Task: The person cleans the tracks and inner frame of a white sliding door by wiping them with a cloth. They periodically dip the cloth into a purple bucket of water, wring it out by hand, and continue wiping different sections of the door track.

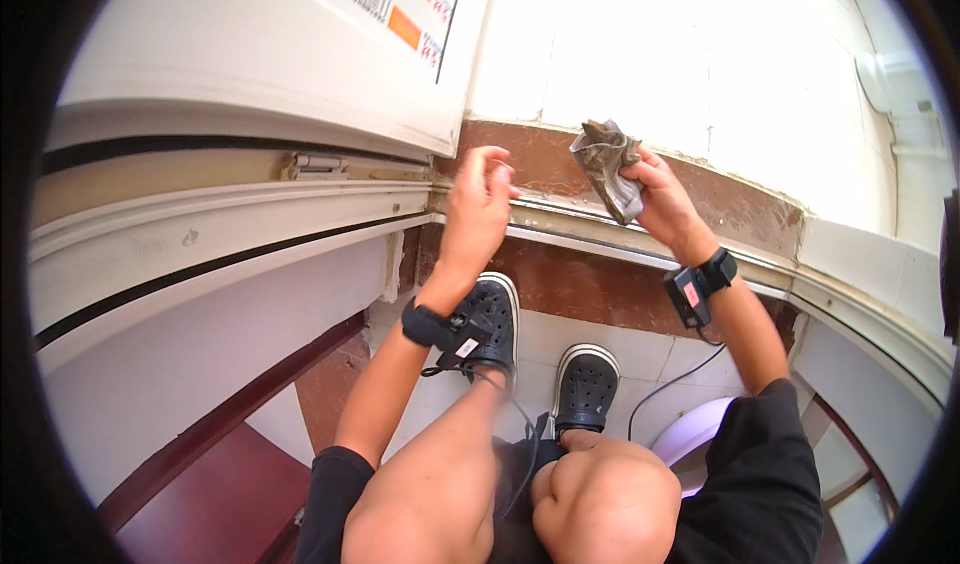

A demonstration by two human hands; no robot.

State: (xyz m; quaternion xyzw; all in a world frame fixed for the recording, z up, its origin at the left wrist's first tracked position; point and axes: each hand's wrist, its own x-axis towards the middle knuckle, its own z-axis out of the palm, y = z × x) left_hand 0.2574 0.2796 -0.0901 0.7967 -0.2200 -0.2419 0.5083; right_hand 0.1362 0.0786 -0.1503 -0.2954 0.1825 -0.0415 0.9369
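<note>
A crumpled grey cloth with brown dirt stains is pinched in my right hand. It is held above the reddish-brown stone sill and the metal door track, and does not plainly touch either. Whether anything is wrapped inside the cloth cannot be told. To the left of it, my left hand hovers over the track's left end near the frame corner. Its fingers are loosely bent, slightly blurred, with nothing in them.
A white door bearing printed stickers stands at the upper left, above a metal hinge. Past the sill lie bright white tiles. Beside my black clogs is a pale purple basin. Cables hang from both wrist-worn devices.
</note>
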